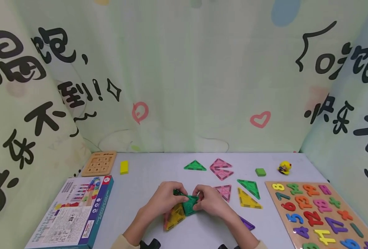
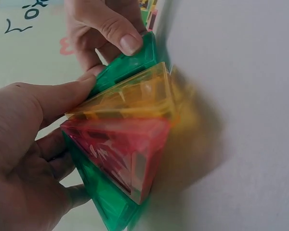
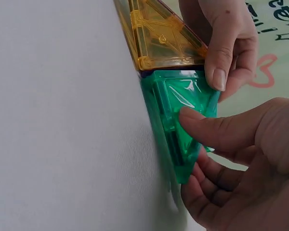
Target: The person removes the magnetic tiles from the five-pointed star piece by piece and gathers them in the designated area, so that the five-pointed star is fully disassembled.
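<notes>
A cluster of translucent magnetic tiles stands on the table between both hands. My left hand (image 1: pixel 165 200) grips its upper left side, thumb along the top. In the left wrist view, a yellow triangular tile (image 2: pixel 130 96) adjoins a red triangular tile (image 2: pixel 123 149), with a green triangle (image 2: pixel 103 192) beyond. My right hand (image 1: pixel 211 200) pinches a green triangular tile (image 3: pixel 185 96) between thumb and fingers. This tile's edge sits against the yellow tile (image 3: pixel 164 41), and the left thumb is near its upper corner. The cluster's inside is partly hidden.
Loose green (image 1: pixel 250 188), yellow (image 1: pixel 248 199), pink (image 1: pixel 224 192) and purple (image 1: pixel 247 223) triangles lie to the right. A number puzzle board (image 1: pixel 278 207), toy duck (image 1: pixel 284 167) and green block (image 1: pixel 260 172) are farther right. A box (image 1: pixel 68 211), wooden board (image 1: pixel 87 171) and yellow block (image 1: pixel 124 167) are left.
</notes>
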Demonstrator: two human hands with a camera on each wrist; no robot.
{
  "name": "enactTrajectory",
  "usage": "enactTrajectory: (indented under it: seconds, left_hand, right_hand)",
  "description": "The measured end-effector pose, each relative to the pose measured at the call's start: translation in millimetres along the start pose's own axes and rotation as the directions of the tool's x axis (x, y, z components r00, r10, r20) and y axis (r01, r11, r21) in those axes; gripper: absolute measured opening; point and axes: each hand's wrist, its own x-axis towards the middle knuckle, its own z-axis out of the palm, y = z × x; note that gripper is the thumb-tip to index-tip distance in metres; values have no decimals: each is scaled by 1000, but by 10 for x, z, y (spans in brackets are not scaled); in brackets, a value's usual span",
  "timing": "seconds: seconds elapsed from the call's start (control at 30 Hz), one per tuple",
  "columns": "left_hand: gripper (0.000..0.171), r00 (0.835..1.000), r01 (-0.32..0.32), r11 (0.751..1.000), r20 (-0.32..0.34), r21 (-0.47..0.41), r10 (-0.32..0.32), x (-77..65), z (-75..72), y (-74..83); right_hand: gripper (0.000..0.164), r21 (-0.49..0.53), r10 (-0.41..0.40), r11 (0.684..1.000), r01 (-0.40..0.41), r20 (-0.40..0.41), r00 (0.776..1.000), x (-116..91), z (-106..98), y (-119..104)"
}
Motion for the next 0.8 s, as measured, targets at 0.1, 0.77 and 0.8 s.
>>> enactTrajectory:
  seconds: [0.1, 0.77, 0.8]
  left_hand:
    - [5, 1000, 4, 1000, -1, 0, -4, 4, 7, 4]
    - [22, 999, 6, 999, 38, 42, -7, 9, -29, 7]
    - [22, 999, 8, 999, 38, 43, -10, 10, -27, 6]
  right_hand:
    - [22, 21, 7, 1000, -7, 7, 1000, -12, -28, 13]
    - [18, 46, -4, 999, 4, 9, 1000, -41, -158, 70]
    - [18, 47, -7, 999, 6, 10, 1000, -41, -161, 73]
